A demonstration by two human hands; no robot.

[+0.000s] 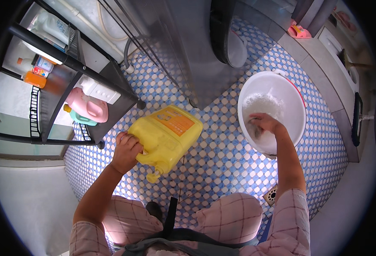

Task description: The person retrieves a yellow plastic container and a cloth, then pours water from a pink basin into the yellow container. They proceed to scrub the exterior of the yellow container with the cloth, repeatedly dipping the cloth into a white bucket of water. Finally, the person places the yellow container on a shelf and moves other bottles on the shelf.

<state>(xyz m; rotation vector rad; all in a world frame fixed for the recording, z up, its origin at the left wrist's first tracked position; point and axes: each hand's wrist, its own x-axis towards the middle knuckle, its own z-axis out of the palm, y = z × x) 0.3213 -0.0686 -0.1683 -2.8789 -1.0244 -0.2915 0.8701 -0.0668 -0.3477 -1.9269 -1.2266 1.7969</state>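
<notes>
My left hand is on the handle end of a large yellow plastic jug with an orange label, its fingers closed around the handle. The jug is tilted, its yellow spout pointing towards me. To the right, a white plastic bucket stands on the tiled floor with foamy water inside. My right hand reaches into the bucket and grips a dark, blurred item, perhaps a wet cloth, at the water.
A black rack with several bottles stands at the left, a pink jug among them. A grey glossy panel rises ahead. A tiled ledge runs along the right, bearing a pink slipper. A floor drain lies near my right knee.
</notes>
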